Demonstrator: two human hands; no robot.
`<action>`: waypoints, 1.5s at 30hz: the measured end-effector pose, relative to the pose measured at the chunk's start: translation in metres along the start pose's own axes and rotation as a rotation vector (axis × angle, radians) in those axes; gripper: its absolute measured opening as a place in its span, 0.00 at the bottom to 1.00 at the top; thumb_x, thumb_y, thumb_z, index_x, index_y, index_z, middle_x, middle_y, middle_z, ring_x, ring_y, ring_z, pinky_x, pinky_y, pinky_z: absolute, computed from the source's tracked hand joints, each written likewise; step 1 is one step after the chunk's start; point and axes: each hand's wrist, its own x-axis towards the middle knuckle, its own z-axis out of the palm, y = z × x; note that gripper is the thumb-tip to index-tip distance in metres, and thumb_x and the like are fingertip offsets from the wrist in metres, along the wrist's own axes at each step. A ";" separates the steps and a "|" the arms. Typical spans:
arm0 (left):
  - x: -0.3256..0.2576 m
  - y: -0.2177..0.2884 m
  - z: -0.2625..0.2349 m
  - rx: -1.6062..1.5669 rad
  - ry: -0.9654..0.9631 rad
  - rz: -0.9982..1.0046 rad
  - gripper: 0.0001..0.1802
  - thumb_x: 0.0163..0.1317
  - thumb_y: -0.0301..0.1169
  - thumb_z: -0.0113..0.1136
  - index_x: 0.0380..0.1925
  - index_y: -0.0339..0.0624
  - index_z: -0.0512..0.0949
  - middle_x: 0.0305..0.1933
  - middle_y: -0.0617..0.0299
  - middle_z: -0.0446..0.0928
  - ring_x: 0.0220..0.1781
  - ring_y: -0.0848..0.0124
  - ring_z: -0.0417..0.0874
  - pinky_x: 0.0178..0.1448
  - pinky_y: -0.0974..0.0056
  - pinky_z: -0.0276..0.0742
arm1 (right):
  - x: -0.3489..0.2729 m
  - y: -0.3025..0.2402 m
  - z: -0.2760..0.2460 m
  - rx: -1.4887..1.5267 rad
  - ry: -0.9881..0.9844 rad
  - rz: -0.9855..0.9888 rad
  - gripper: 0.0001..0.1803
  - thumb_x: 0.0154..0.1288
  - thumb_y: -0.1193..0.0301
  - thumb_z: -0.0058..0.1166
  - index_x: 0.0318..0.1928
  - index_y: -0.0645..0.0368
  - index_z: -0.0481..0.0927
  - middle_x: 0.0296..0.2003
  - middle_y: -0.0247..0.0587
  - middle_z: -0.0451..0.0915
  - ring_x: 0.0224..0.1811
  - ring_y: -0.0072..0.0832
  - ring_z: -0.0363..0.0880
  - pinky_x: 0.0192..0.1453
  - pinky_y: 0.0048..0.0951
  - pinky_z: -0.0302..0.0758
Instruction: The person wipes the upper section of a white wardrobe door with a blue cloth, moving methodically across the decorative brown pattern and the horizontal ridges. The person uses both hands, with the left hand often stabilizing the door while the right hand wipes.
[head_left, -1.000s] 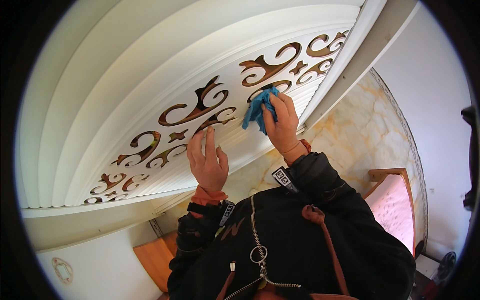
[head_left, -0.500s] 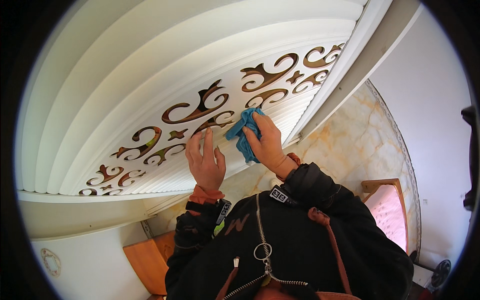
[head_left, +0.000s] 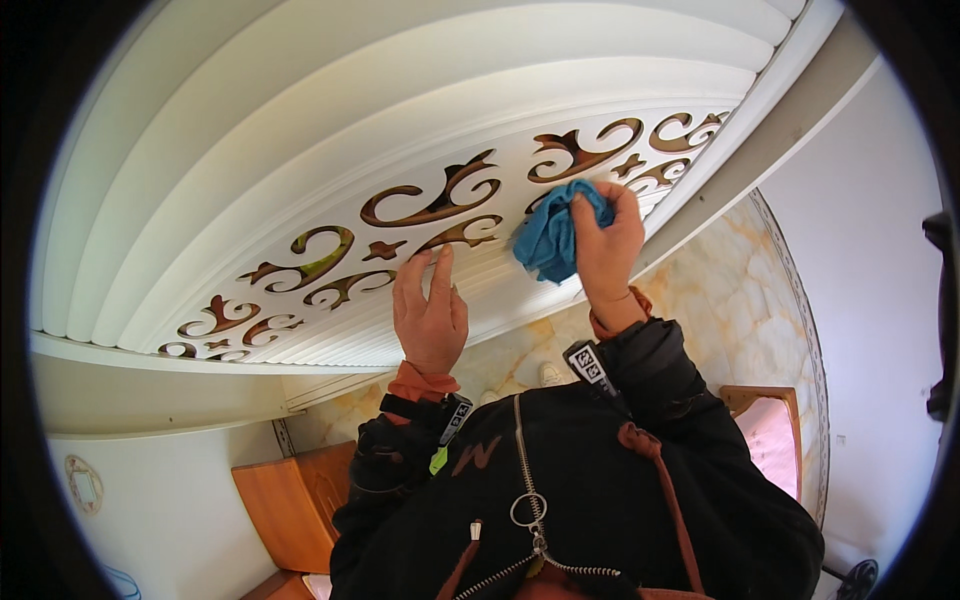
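Observation:
A crumpled blue cloth (head_left: 549, 238) is gripped in my right hand (head_left: 612, 252), close to the white slatted panel (head_left: 400, 110). The cloth covers part of the panel's cut-out scroll pattern (head_left: 447, 194) on the right; whether it presses on the surface I cannot tell. My left hand (head_left: 430, 318) has its fingers stretched out, fingertips at the lower edge of the scroll cut-outs near the middle. Nothing is in that hand. Ribbed slats run above and below the scroll band.
A white frame edge (head_left: 740, 170) borders the panel on the right. Marble-patterned tiles (head_left: 735, 300) cover the floor. Wooden furniture (head_left: 290, 505) stands at lower left, and a wood-framed piece with a pink cover (head_left: 772, 440) at lower right. A white wall (head_left: 870, 300) rises at right.
My right hand has moved right and slightly up with the blue cloth, which now spreads wider below the fingers. My left hand has shifted a little right, still by the scroll cut-outs.

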 end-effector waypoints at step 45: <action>0.003 0.000 0.002 0.071 0.038 0.043 0.30 0.53 0.17 0.59 0.59 0.45 0.78 0.61 0.51 0.68 0.60 0.53 0.72 0.52 0.58 0.77 | 0.008 0.055 -0.044 -0.174 -0.125 -0.329 0.12 0.60 0.78 0.62 0.44 0.64 0.77 0.40 0.50 0.78 0.42 0.45 0.78 0.50 0.38 0.75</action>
